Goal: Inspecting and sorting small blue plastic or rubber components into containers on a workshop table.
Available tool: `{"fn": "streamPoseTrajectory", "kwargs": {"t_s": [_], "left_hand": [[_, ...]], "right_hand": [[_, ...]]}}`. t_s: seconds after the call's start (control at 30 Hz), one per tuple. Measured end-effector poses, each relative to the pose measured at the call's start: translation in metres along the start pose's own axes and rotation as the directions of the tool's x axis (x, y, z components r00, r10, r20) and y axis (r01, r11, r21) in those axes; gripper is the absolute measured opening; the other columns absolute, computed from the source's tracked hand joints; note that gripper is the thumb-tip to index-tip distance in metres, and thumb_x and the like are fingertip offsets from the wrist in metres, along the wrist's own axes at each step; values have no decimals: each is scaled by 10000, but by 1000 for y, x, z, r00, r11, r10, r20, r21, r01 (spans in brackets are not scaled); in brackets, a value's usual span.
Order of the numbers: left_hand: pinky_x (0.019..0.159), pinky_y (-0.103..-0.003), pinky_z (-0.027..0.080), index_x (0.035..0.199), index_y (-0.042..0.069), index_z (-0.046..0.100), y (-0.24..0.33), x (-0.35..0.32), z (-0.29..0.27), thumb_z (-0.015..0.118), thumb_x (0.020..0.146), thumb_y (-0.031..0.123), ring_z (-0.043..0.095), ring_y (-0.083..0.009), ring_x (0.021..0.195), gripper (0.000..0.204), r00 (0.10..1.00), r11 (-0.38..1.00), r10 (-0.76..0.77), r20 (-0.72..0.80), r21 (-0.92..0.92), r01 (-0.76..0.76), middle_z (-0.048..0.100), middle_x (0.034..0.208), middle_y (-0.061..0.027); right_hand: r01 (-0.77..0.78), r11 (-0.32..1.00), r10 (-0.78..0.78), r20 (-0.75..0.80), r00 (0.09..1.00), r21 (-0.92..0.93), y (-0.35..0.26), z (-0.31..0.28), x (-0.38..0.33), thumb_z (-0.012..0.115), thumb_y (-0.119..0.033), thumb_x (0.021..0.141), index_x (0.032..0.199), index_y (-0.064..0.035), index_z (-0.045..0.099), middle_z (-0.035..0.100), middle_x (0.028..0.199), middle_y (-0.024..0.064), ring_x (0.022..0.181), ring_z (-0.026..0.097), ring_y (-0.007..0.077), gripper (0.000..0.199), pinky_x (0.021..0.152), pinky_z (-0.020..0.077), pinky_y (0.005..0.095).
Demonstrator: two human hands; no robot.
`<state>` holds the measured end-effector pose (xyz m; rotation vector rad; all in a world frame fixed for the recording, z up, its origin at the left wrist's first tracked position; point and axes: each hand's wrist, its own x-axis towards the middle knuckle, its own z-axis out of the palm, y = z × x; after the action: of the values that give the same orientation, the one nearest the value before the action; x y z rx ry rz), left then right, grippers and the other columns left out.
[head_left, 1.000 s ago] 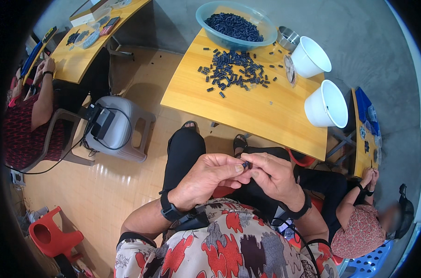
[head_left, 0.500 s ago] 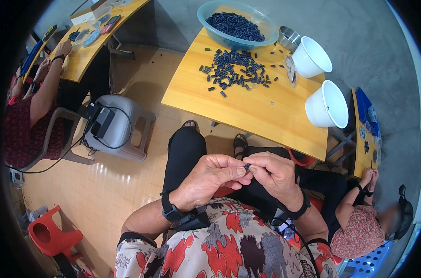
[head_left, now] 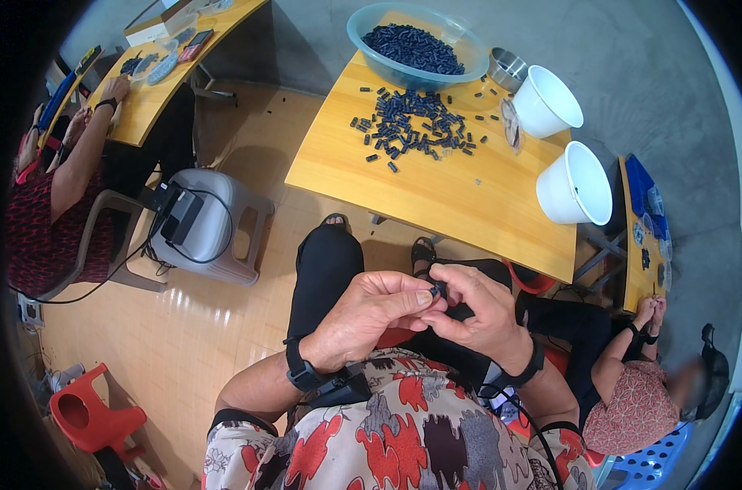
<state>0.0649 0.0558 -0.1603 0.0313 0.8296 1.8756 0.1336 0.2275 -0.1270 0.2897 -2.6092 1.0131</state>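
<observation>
Over my lap, my left hand (head_left: 375,309) pinches a small black cylindrical part (head_left: 435,291) between thumb and index finger. Close against it is my right hand (head_left: 487,317), its thumb and index finger parted around the end of the part. Whether the right fingertips touch the part is hard to make out. On the table (head_left: 502,208) ahead lies a loose pile of similar black parts (head_left: 404,122). Behind the pile, a translucent blue-green basin (head_left: 416,80) holds many more of them.
Two white buckets (head_left: 574,184) and a steel bowl (head_left: 508,69) stand at the table's right side. A grey stool (head_left: 216,220) with a black device and cables is to the left, a red stool (head_left: 97,412) lower left. Co-workers sit at tables on both sides.
My right thumb and index finger have spread apart, the thumb dropping lower. My left hand keeps its pinch on the black part, nearly in place.
</observation>
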Motion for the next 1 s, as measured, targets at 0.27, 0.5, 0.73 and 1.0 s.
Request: {"fn": "streamPoseTrajectory", "kwargs": {"t_s": [0.27, 0.5, 0.73, 1.0], "left_hand": [[764, -299, 534, 985, -26, 628, -4, 1, 0, 590, 880, 124, 643, -171, 825, 186, 999, 998, 40, 31, 48, -42, 658, 926, -120], [672, -198, 489, 981, -2, 651, -5, 0, 8, 559, 913, 163, 577, -61, 735, 201, 995, 982, 79, 64, 167, -89, 651, 867, -44], [656, -199, 481, 909, -23, 632, 2, 2, 18, 519, 929, 120, 572, -63, 723, 184, 978, 954, 189, 85, 221, -204, 641, 814, -38], [655, -198, 473, 873, -22, 625, 4, 8, 21, 522, 924, 107, 569, -62, 703, 173, 983, 952, 181, 17, 247, -180, 635, 778, -32]], "right_hand": [[202, 956, -219, -60, 974, -213, 7, 10, -3, 751, -111, 633, 989, -10, 601, 623, 813, 83, 642, 619, 200, 400, 564, 513, 282], [250, 925, -283, -79, 956, -288, 11, 10, -4, 700, -104, 681, 987, 12, 583, 592, 768, 78, 606, 593, 189, 348, 507, 485, 276], [349, 882, -399, -108, 911, -317, 14, 8, 5, 672, -86, 694, 964, 37, 563, 557, 734, 76, 572, 559, 187, 316, 485, 460, 277], [359, 878, -408, -103, 907, -318, 21, 8, 12, 667, -84, 680, 957, 37, 563, 516, 682, 65, 532, 535, 179, 320, 461, 429, 274]]}}
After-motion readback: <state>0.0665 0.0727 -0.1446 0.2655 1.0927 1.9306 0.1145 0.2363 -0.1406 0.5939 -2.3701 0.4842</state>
